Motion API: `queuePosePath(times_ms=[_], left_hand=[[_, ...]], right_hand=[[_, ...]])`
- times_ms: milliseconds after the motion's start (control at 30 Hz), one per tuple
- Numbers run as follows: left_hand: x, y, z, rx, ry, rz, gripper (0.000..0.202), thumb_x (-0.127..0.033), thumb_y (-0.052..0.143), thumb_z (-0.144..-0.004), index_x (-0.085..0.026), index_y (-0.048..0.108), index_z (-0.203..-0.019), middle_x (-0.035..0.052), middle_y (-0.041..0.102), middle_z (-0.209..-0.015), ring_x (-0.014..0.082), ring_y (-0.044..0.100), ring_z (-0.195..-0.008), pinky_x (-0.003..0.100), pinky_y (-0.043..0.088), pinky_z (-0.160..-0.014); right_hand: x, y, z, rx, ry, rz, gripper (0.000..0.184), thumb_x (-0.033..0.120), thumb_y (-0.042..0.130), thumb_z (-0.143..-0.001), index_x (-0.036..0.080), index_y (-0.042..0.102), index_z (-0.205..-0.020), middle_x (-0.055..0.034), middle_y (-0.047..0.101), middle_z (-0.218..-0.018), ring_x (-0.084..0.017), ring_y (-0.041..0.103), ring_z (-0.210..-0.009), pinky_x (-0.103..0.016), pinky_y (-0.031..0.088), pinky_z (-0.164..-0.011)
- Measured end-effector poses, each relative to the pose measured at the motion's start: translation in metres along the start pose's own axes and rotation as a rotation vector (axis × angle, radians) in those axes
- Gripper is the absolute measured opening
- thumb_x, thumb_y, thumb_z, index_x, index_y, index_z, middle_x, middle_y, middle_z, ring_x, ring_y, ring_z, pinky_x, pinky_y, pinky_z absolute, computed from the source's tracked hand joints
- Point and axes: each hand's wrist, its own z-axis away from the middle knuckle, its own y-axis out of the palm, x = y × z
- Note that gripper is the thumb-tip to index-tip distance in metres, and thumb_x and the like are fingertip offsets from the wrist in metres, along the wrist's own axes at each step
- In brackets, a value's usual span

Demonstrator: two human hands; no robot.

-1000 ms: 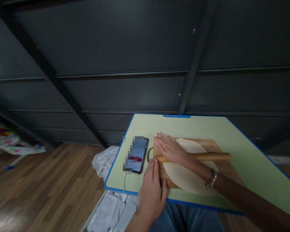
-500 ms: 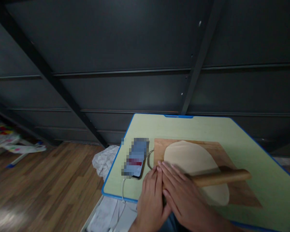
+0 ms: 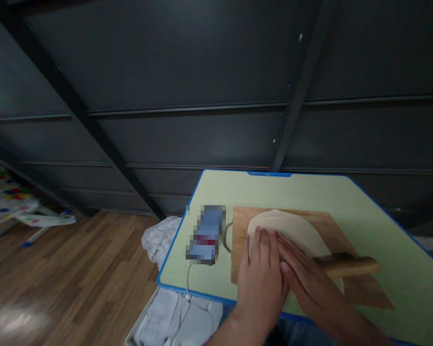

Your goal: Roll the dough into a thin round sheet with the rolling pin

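Observation:
A thin sheet of pale dough [image 3: 281, 221] lies on a wooden board [image 3: 240, 216]. Across it rests a wooden rolling pin [image 3: 357, 266], its right end sticking out past the dough. My left hand [image 3: 261, 269] lies over the left part of the pin with its fingers stretched forward onto the dough. Close against it, my right hand [image 3: 306, 269] is laid flat over the pin too, fingers long and pointing to the upper left. Both palms cover the pin's left end, so that part is hidden.
The board lies on a light green table [image 3: 310, 190] with a blue rim. Left of it are a metal ring handle [image 3: 226, 238] and a phone [image 3: 207, 235] with a white cable [image 3: 188, 278]. Crumpled white cloth [image 3: 161, 239] lies beside the table. A dark panelled wall [image 3: 187, 139] stands behind.
Both hands have moved right and slightly forward over the dough, and the left hand now covers more of it. The view has shifted slightly.

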Motion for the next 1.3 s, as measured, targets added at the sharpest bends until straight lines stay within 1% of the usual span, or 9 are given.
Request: queuePosePath(times_ms=[167, 267, 367, 500, 633, 733, 867, 967, 1300], left_hand=[[-0.002, 0.008, -0.011, 0.165, 0.041, 0.094, 0.065, -0.050, 0.026, -0.093, -0.005, 0.038, -0.138, 0.0151, 0.040, -0.142, 0.0267, 0.032, -0.134, 0.040, 0.033, -0.107], [0.004, 0.009, -0.015, 0.200, 0.070, 0.135, 0.074, -0.059, 0.024, -0.091, -0.004, 0.034, -0.139, 0.0170, 0.037, -0.143, 0.0291, 0.029, -0.135, 0.043, 0.031, -0.108], [0.011, 0.013, -0.029, 0.193, 0.095, 0.147, 0.079, -0.063, 0.024, -0.088, -0.003, 0.033, -0.139, 0.0179, 0.037, -0.143, 0.0308, 0.027, -0.135, 0.045, 0.028, -0.109], [0.025, 0.023, -0.059, 0.185, 0.112, 0.149, 0.072, -0.058, 0.027, -0.089, -0.004, 0.041, -0.134, 0.0183, 0.044, -0.138, 0.0294, 0.035, -0.131, 0.042, 0.028, -0.108], [0.036, 0.031, -0.083, 0.179, 0.119, 0.124, 0.064, -0.052, 0.032, -0.090, -0.004, 0.046, -0.128, 0.0180, 0.050, -0.132, 0.0278, 0.040, -0.127, 0.041, 0.030, -0.106], [0.040, 0.034, -0.093, 0.156, 0.116, 0.095, 0.053, -0.044, 0.037, -0.090, -0.005, 0.049, -0.123, 0.0161, 0.054, -0.128, 0.0266, 0.043, -0.124, 0.040, 0.032, -0.103], [0.041, 0.034, -0.098, 0.125, 0.123, 0.010, 0.041, -0.033, 0.041, -0.089, -0.005, 0.052, -0.118, 0.0175, 0.054, -0.127, 0.0276, 0.044, -0.123, 0.042, 0.033, -0.101], [0.042, 0.035, -0.099, 0.114, 0.128, -0.019, 0.037, -0.030, 0.042, -0.089, -0.006, 0.053, -0.116, 0.0183, 0.053, -0.127, 0.0282, 0.044, -0.122, 0.042, 0.035, -0.100], [0.045, 0.038, -0.100, 0.139, 0.140, 0.099, 0.033, -0.030, 0.040, -0.090, -0.009, 0.054, -0.112, 0.0143, 0.056, -0.122, 0.0235, 0.045, -0.121, 0.038, 0.033, -0.103]], right_hand=[[-0.044, -0.008, 0.014, -0.143, -0.074, 0.303, 0.064, 0.033, 0.036, -0.093, 0.019, 0.007, -0.149, -0.0101, 0.032, -0.148, -0.025, 0.033, -0.133, -0.046, 0.036, -0.105], [-0.060, -0.010, 0.016, -0.136, -0.093, 0.362, 0.063, 0.036, 0.034, -0.093, 0.017, 0.010, -0.149, -0.0110, 0.032, -0.148, -0.027, 0.033, -0.133, -0.048, 0.037, -0.104], [-0.072, -0.005, 0.002, -0.115, -0.085, 0.338, 0.059, 0.033, 0.032, -0.093, 0.016, 0.016, -0.148, -0.0104, 0.034, -0.147, -0.026, 0.033, -0.133, -0.047, 0.036, -0.106], [-0.085, -0.001, -0.030, -0.051, -0.058, 0.277, 0.052, 0.030, 0.029, -0.094, 0.013, 0.031, -0.143, -0.0121, 0.043, -0.142, -0.023, 0.037, -0.131, -0.044, 0.036, -0.106], [-0.092, -0.004, -0.056, -0.066, -0.032, 0.243, 0.048, 0.032, 0.029, -0.094, 0.009, 0.042, -0.134, -0.0164, 0.049, -0.135, -0.024, 0.042, -0.127, -0.044, 0.038, -0.104], [-0.095, -0.006, -0.067, -0.083, -0.021, 0.231, 0.046, 0.034, 0.031, -0.094, 0.011, 0.046, -0.132, -0.0147, 0.053, -0.132, -0.024, 0.046, -0.125, -0.044, 0.039, -0.104], [-0.098, -0.005, -0.078, -0.101, -0.011, 0.227, 0.045, 0.037, 0.029, -0.095, 0.012, 0.051, -0.127, -0.0133, 0.055, -0.130, -0.023, 0.047, -0.124, -0.043, 0.040, -0.103], [-0.100, -0.004, -0.083, -0.105, -0.007, 0.217, 0.047, 0.040, 0.028, -0.095, 0.013, 0.052, -0.125, -0.0134, 0.055, -0.130, -0.023, 0.047, -0.124, -0.043, 0.039, -0.103], [-0.108, 0.005, -0.078, -0.102, 0.048, 0.224, 0.049, 0.041, 0.030, -0.094, 0.012, 0.048, -0.130, -0.0140, 0.055, -0.129, -0.024, 0.047, -0.124, -0.043, 0.040, -0.103]])
